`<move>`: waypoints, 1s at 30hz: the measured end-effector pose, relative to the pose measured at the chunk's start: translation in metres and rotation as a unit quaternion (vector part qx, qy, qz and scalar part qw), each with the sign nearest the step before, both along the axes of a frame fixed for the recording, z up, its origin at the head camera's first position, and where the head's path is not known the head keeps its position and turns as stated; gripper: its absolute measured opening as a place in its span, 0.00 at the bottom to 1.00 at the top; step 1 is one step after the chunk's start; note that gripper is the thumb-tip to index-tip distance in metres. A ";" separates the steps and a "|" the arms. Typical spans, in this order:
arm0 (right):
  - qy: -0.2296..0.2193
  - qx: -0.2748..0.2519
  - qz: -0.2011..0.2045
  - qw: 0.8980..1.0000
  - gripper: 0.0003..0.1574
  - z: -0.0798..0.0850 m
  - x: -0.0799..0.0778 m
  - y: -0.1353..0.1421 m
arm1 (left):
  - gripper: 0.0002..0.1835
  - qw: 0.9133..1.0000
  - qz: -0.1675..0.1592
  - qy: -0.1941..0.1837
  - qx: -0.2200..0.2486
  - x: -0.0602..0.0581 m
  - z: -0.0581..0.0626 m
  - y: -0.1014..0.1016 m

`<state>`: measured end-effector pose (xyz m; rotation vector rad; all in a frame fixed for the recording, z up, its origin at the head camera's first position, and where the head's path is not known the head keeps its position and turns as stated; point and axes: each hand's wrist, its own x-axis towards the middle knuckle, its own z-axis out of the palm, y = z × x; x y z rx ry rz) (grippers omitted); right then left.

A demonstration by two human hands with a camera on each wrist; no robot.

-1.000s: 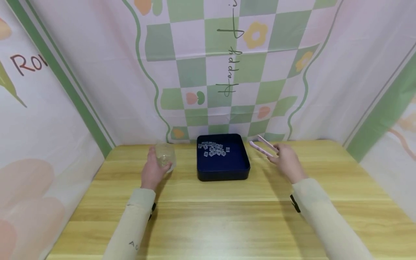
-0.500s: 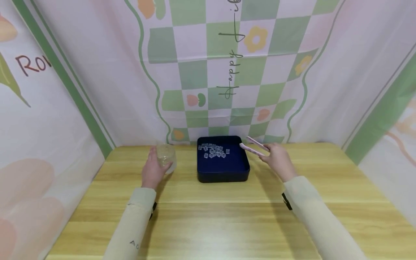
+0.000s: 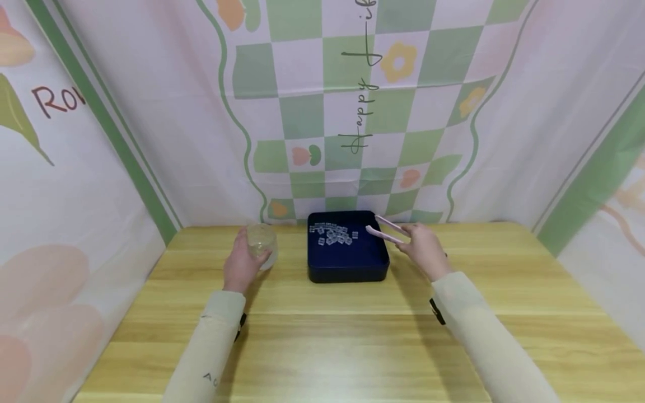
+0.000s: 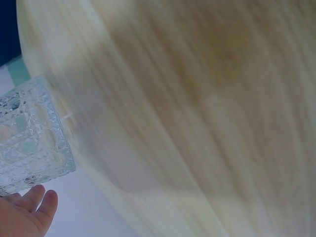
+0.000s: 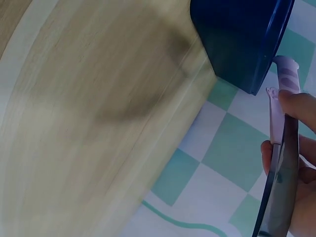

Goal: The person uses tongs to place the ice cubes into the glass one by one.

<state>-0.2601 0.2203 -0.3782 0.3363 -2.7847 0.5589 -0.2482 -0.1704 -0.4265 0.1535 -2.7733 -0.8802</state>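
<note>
On the left, my left hand [image 3: 242, 267] grips a clear glass [image 3: 264, 237], thumb on the near side. Diamond-like relief covers the side of the glass [image 4: 30, 140] in the left wrist view, with fingertips [image 4: 45, 210] at it. Pale pink tongs [image 3: 385, 235] are held in my right hand [image 3: 425, 251], their two arms spread apart. The tong tips reach over the right rim of a dark blue square tray [image 3: 347, 274]. Inside that tray lie several small clear cubes [image 3: 339, 235], some way left of the tips. Nothing shows between the tong arms.
The tray stands at the back middle of a wooden table [image 3: 322, 347], between both hands. Behind the table's far edge hangs a patterned curtain [image 3: 342, 112]. The tray's wall [image 5: 237, 54] is close to the tongs in the right wrist view.
My right hand has moved left with the tongs, from beside the tray to over its right rim. The left hand stays at the glass. The head view has shifted slightly.
</note>
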 end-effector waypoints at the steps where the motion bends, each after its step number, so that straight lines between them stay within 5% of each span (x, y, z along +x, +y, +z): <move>1: -0.003 0.000 0.000 1.000 0.24 -0.001 -0.001 -0.001 | 0.50 1.000 -0.001 0.001 0.001 0.000 0.000 0.001; 30: -0.033 0.046 -0.012 0.998 0.21 -0.005 -0.016 -0.027 | 0.53 0.999 -0.012 -0.016 -0.030 -0.008 -0.003 0.013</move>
